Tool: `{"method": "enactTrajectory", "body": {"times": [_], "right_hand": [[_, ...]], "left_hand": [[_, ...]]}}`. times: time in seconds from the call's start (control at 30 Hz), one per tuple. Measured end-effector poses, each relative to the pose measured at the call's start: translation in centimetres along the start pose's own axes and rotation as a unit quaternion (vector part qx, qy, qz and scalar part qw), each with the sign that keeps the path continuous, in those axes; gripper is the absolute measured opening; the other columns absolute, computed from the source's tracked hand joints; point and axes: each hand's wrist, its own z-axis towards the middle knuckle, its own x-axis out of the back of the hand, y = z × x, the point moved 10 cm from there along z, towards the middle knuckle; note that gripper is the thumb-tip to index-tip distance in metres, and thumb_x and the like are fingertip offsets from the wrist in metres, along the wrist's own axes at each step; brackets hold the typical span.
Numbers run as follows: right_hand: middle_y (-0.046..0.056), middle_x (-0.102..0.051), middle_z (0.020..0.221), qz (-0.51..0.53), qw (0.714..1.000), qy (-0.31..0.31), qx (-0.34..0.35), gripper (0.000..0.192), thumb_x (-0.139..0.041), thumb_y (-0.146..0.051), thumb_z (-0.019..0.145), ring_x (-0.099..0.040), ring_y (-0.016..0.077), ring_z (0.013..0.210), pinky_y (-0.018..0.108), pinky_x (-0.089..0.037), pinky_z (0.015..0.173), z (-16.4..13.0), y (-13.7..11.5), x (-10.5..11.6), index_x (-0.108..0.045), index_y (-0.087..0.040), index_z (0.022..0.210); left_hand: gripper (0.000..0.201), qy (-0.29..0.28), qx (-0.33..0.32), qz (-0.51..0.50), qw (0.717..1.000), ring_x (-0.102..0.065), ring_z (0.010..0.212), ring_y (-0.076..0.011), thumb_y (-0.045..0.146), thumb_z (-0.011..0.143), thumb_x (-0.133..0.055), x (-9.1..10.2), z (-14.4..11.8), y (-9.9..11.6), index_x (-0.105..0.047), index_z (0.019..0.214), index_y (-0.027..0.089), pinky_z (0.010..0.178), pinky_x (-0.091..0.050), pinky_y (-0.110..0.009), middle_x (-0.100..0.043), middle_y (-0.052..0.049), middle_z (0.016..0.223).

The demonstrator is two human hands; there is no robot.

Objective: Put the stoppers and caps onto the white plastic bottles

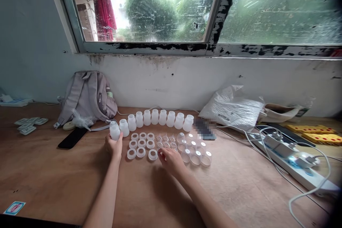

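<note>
Nine small white bottles [155, 117] arced across the wooden desk [53, 178], roughly 10 to 1 o'clock of the hands. Leftmost bottle [114, 130] wrapped in left hand [114, 146], fingers closed around its lower body, bottle upright, base at or just off the desk; cannot tell which. Right hand [171, 159] palm-down at 3 o'clock of the left, fingertips pinched near a small clear valve piece [159, 145]; contact hidden by the fingers, so cannot tell if anything is gripped. Grid of white rings [141, 144] between the two hands, nearest ring [153, 155] just beside the right fingertips at 9 o'clock. Clear domed caps [196, 151] clustered at 2 o'clock of right hand, small clear pieces [166, 141] between rings and caps.

Grey backpack [87, 96] at 11 o'clock against the wall, black phone [72, 138] flat at 9 o'clock of the left hand. White plastic bag [231, 108] at 1 o'clock. White power strip [291, 164] with cables at 3 o'clock, yellow trays [314, 131] behind it. Window [187, 7] along the top, wet glass.
</note>
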Motion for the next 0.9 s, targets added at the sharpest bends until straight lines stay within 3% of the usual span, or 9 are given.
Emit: {"method": "enactTrajectory", "body": {"times": [0.2,0.3,0.4,0.53,0.6,0.67,0.73,0.8,0.9], "right_hand": [[0.005,-0.060,0.081,0.011,0.999,-0.003,0.034,0.014,-0.043,-0.013,0.079,-0.053,0.0179,0.078,0.026,-0.039,0.069,-0.5,-2.5,-2.1,-0.056,-0.020,0.082],[0.005,-0.060,0.083,0.089,0.995,0.023,0.030,0.016,-0.041,-0.015,0.082,-0.054,0.0189,0.080,0.029,-0.040,0.073,-0.4,-2.2,-1.3,-0.055,-0.020,0.087],[0.007,-0.058,0.094,0.241,0.965,0.103,-0.011,0.018,-0.039,-0.025,0.085,-0.054,0.0189,0.086,0.031,-0.041,0.076,-0.4,-0.9,1.4,-0.051,-0.021,0.099],[0.007,-0.053,0.110,0.472,0.861,0.167,-0.086,0.039,-0.049,-0.035,0.080,-0.052,0.0196,0.097,0.033,-0.042,0.080,-0.6,1.5,3.8,-0.036,-0.024,0.116],[0.006,-0.058,0.101,0.561,0.800,0.160,-0.139,0.037,-0.054,-0.039,0.076,-0.055,0.0198,0.090,0.032,-0.045,0.074,-0.5,2.5,3.6,-0.042,-0.022,0.107],[0.004,-0.061,0.081,0.628,0.745,0.124,-0.186,0.027,-0.058,-0.040,0.072,-0.057,0.0177,0.073,0.027,-0.046,0.062,-0.5,3.0,2.6,-0.049,-0.020,0.088],[0.000,-0.060,0.069,0.671,0.705,0.077,-0.216,0.026,-0.061,-0.041,0.069,-0.055,0.0133,0.057,0.022,-0.042,0.048,-0.4,2.8,1.6,-0.049,-0.019,0.076],[-0.001,-0.059,0.068,0.695,0.681,0.030,-0.227,0.027,-0.060,-0.043,0.068,-0.050,0.0097,0.046,0.017,-0.033,0.035,-0.4,2.1,0.8,-0.049,-0.019,0.074],[-0.001,-0.058,0.069,0.718,0.660,0.002,-0.222,0.028,-0.057,-0.046,0.069,-0.048,0.0088,0.043,0.015,-0.021,0.027,-0.3,1.2,0.8,-0.048,-0.020,0.075]], "left_hand": [[0.040,0.004,-0.028,-0.094,0.995,-0.059,0.079,-0.0209,0.047,0.071,-0.050,1.4,-1.8,3.5,-0.048,0.099,0.018,0.068,-0.045,-0.031,-0.060,-0.006,0.089],[0.031,-0.091,-0.087,-0.137,0.982,-0.058,0.071,-0.0189,0.044,0.072,-0.049,0.3,-4.2,6.8,-0.050,0.087,0.017,0.063,-0.045,-0.028,-0.059,-0.003,0.078],[0.027,-0.247,-0.150,-0.121,0.950,-0.056,0.065,-0.0179,0.040,0.071,-0.050,-2.2,-8.1,9.8,-0.048,0.090,0.020,0.059,-0.044,-0.028,-0.058,-0.001,0.073],[0.037,-0.465,-0.247,-0.101,0.844,-0.055,0.067,-0.0200,0.034,0.064,-0.058,-4.9,-15.3,13.1,-0.048,0.098,0.023,0.061,-0.043,-0.031,-0.059,-0.002,0.078],[0.033,-0.534,-0.221,-0.133,0.805,-0.054,0.066,-0.0194,0.034,0.065,-0.059,-5.6,-17.8,13.6,-0.051,0.093,0.020,0.059,-0.041,-0.031,-0.058,-0.003,0.076],[0.025,-0.603,-0.129,-0.202,0.761,-0.052,0.062,-0.0172,0.032,0.065,-0.059,-6.2,-19.7,13.2,-0.054,0.084,0.016,0.056,-0.039,-0.028,-0.058,-0.003,0.072],[0.021,-0.675,0.002,-0.285,0.680,-0.051,0.057,-0.0146,0.030,0.065,-0.058,-6.8,-21.8,12.4,-0.054,0.079,0.015,0.051,-0.037,-0.026,-0.058,-0.003,0.067],[0.022,-0.719,0.108,-0.335,0.599,-0.050,0.050,-0.0129,0.031,0.066,-0.053,-7.1,-23.5,11.5,-0.054,0.080,0.014,0.047,-0.036,-0.024,-0.057,-0.002,0.061],[0.031,-0.743,0.205,-0.370,0.519,-0.051,0.042,-0.0133,0.036,0.063,-0.045,-7.6,-25.1,10.4,-0.056,0.079,0.011,0.041,-0.033,-0.023,-0.056,-0.003,0.054]]}}
